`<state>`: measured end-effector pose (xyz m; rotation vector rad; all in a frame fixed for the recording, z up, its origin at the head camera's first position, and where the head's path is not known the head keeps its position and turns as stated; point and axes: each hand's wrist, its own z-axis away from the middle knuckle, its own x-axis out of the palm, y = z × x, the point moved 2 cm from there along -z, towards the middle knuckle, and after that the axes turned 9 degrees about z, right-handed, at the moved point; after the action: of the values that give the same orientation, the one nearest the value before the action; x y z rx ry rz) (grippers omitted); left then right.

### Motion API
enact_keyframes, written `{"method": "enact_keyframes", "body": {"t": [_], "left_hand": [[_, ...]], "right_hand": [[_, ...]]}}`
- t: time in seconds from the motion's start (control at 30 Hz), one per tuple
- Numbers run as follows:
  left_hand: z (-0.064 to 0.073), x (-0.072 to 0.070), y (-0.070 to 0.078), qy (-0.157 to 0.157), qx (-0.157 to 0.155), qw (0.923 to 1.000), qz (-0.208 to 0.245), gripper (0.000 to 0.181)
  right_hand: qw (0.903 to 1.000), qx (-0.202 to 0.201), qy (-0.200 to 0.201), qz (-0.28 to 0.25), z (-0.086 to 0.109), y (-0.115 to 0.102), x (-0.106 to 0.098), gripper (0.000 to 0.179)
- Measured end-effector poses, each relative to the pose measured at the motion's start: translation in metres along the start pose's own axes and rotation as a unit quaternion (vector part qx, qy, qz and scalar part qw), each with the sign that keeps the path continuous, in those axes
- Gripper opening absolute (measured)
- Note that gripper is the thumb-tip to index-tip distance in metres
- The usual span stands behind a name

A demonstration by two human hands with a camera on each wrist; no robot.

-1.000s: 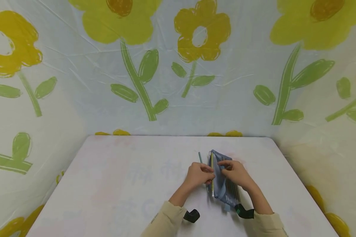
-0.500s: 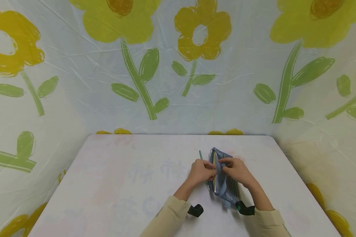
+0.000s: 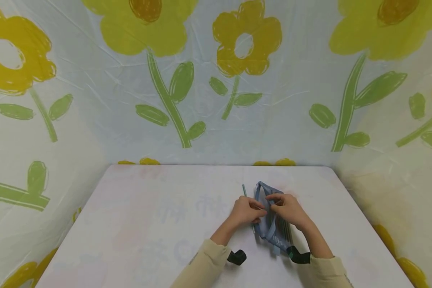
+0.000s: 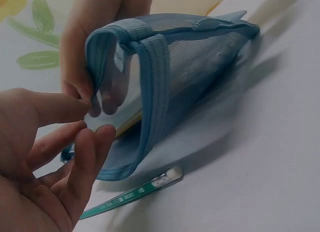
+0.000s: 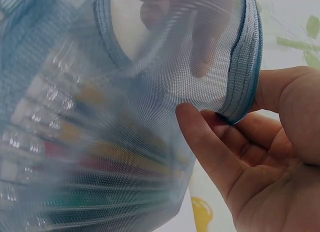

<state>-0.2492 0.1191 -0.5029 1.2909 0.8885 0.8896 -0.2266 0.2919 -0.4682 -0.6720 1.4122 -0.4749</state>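
A blue mesh zip pouch (image 3: 275, 238) stands open-mouthed on the table. My right hand (image 3: 291, 210) pinches its zipped rim, with a finger against the mesh in the right wrist view. Through that mesh show several colored pens (image 5: 85, 152) with clear ends. My left hand (image 4: 55, 152) is at the pouch's mouth, its thumb and fingers apart. Just past its fingertips, a thin yellow pen (image 4: 129, 124) lies inside the pouch; its near end is hidden. A green pen (image 4: 145, 188) with a clear end lies on the table beside the pouch.
The white table (image 3: 147, 208) has rounded far corners. A flower-printed sheet (image 3: 281, 132) hangs behind it and at both sides. Black wrist mounts (image 3: 237, 257) stick out by the sleeves, the right one close to the pouch's near end.
The yellow pen, earlier in my left fingers at the pouch's mouth, has gone down inside the pouch. My left hand has shifted slightly right; my right hand keeps its hold on the rim.
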Motion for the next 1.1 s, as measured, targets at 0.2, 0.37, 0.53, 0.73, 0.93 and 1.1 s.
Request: {"method": "enact_keyframes", "body": {"t": [0.2,0.37,0.53,0.73,0.93,1.1], "left_hand": [[0.001,-0.01,0.002,-0.001,0.018,0.9998,-0.002,0.011],[0.0,-0.018,0.001,-0.003,0.016,0.9999,-0.001,0.011],[-0.003,-0.026,-0.005,0.008,0.011,0.9995,-0.029,0.011],[-0.003,-0.028,-0.015,0.03,0.002,0.9987,-0.041,0.013],[-0.003,-0.026,-0.02,0.042,-0.008,0.998,-0.047,0.017],[-0.006,-0.024,-0.023,0.059,-0.006,0.9954,-0.075,0.019]], "right_hand": [[1.0,-0.001,0.001,-0.007,-0.001,0.001,0.001,0.035],[1.0,-0.002,0.003,0.002,0.0,0.002,-0.001,0.034],[0.9999,0.0,0.006,0.008,0.0,0.005,-0.003,0.033],[0.9999,0.009,0.007,0.013,0.002,0.01,-0.005,0.032],[0.9995,0.001,0.009,0.03,0.007,0.016,-0.007,0.032],[0.9993,0.004,0.01,0.035,0.01,0.018,-0.01,0.032]]}}
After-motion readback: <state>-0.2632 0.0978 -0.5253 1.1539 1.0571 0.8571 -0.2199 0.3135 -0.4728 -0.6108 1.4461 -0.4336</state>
